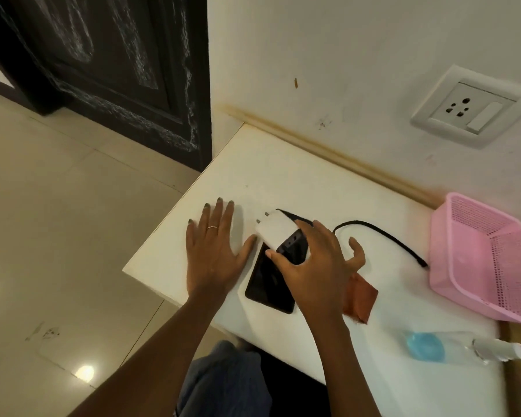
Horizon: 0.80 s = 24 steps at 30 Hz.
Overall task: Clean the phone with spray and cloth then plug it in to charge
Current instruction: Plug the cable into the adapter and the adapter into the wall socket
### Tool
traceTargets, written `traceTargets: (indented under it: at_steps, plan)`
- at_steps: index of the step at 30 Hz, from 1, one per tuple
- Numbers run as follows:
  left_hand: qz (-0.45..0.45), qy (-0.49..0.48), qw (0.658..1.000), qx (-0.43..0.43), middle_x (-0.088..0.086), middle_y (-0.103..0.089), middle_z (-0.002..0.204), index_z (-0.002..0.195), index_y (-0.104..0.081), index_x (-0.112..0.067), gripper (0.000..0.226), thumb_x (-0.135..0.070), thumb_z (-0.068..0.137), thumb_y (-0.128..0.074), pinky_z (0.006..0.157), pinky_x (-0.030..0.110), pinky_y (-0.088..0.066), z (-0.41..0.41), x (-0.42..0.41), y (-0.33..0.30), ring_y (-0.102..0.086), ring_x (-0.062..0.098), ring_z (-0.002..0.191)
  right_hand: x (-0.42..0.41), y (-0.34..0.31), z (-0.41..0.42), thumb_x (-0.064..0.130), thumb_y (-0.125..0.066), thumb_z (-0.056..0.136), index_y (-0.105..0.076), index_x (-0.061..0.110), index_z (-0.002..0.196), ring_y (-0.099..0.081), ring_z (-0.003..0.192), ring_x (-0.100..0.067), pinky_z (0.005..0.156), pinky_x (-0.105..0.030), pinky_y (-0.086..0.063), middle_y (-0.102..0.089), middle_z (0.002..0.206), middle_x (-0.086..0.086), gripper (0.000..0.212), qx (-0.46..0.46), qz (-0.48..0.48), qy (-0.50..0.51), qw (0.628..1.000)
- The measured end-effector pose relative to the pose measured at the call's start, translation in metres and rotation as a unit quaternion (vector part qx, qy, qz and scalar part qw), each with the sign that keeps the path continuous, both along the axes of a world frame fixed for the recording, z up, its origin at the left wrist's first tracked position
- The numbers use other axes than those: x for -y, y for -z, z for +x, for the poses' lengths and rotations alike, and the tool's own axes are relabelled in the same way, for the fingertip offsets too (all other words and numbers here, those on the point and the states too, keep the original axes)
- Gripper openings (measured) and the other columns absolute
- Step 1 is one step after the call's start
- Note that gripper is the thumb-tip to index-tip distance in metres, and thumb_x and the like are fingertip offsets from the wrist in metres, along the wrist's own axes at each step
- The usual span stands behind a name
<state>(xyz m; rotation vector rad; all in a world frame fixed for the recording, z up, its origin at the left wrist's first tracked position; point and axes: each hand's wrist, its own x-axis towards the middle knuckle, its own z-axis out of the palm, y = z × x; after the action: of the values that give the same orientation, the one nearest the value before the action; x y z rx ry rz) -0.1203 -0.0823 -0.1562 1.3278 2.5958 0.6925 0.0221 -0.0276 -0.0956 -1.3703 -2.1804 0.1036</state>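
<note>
Left hand [212, 251] lies flat on the white table [283, 182], fingers spread wide, thumb tip just beside the phone [268, 281]; it holds nothing. Right hand [316, 266] grips the white charger adapter [275, 231], thumb and fingers curled round its dark rear end, prongs pointing away toward the wall. Phone lies screen-dark on the table under the adapter and right hand. Black cable [382, 236] trails right toward the pink basket [487, 260]. Brown cloth [360, 299] sits partly under the right wrist. Spray bottle [451, 347] lies on its side near the table's front edge. Wall socket [469, 111] is unoccupied.
</note>
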Motion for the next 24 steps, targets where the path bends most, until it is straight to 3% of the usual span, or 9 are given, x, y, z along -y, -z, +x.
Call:
traceTargets:
  at_steps: [3,6,10,13,16,21,24]
  plan:
    - [-0.021,0.004,0.999,-0.033,0.006,-0.028,0.156,0.147,-0.030,-0.021,0.073,-0.064,0.089,-0.027,0.117,0.049,-0.013,0.001,0.000,-0.001,-0.022,0.028,0.145,-0.004,-0.010,0.008,0.059,-0.073,0.061,-0.063,0.022,0.109,-0.053,0.106,0.007,0.106,-0.041,-0.020,-0.069,0.104,0.007,0.061,-0.095,-0.020,0.057,0.994]
    - [-0.037,0.010,0.999,-0.036,0.009,-0.033,0.154,0.145,-0.035,-0.019,0.072,-0.061,0.088,-0.025,0.116,0.051,-0.020,0.000,0.001,-0.003,-0.026,0.030,0.143,-0.011,-0.023,0.014,0.052,-0.079,0.059,-0.063,0.018,0.110,-0.027,0.106,0.033,0.099,-0.053,-0.038,-0.062,0.102,0.017,0.063,-0.213,-0.055,0.118,0.968]
    - [-0.043,0.013,0.998,-0.037,0.012,-0.039,0.150,0.142,-0.041,-0.015,0.074,-0.061,0.086,-0.023,0.113,0.054,-0.024,-0.001,0.001,-0.006,-0.032,0.034,0.140,-0.046,-0.048,0.020,0.051,-0.079,0.060,-0.062,0.018,0.113,-0.059,0.100,-0.005,0.091,-0.043,-0.049,-0.067,0.104,0.008,0.065,-0.341,-0.065,0.163,0.923]
    - [-0.048,0.016,0.998,-0.032,0.014,-0.041,0.148,0.140,-0.045,-0.014,0.076,-0.061,0.085,-0.024,0.110,0.056,-0.026,-0.003,-0.002,-0.007,-0.035,0.036,0.137,-0.082,-0.071,0.026,0.041,-0.084,0.059,-0.061,0.017,0.110,-0.063,0.098,-0.009,0.090,-0.036,-0.051,-0.068,0.104,0.005,0.061,-0.432,-0.066,0.244,0.866]
    - [-0.050,0.017,0.998,-0.021,0.015,-0.045,0.145,0.137,-0.049,-0.013,0.077,-0.062,0.083,-0.024,0.108,0.058,-0.028,-0.003,-0.003,-0.011,-0.039,0.038,0.135,-0.115,-0.087,0.034,0.039,-0.086,0.056,-0.061,0.014,0.109,-0.065,0.095,-0.010,0.090,-0.038,-0.050,-0.070,0.103,0.001,0.063,-0.476,-0.049,0.293,0.828]
    - [-0.061,0.024,0.998,-0.018,0.017,-0.050,0.140,0.133,-0.053,-0.011,0.079,-0.064,0.083,-0.022,0.103,0.061,-0.032,-0.004,-0.006,-0.012,-0.045,0.040,0.130,-0.151,-0.097,0.034,0.040,-0.085,0.055,-0.059,0.017,0.106,-0.064,0.096,-0.013,0.096,-0.049,-0.041,-0.070,0.104,0.000,0.061,-0.465,-0.031,0.322,0.824]
    - [-0.057,0.021,0.998,-0.024,0.019,-0.053,0.136,0.129,-0.056,-0.009,0.086,-0.068,0.085,-0.011,0.100,0.063,-0.034,-0.004,-0.007,-0.010,-0.048,0.042,0.127,-0.162,-0.098,0.031,0.040,-0.085,0.056,-0.058,0.016,0.107,-0.063,0.097,-0.014,0.098,-0.048,-0.038,-0.069,0.105,0.001,0.063,-0.452,-0.025,0.320,0.832]
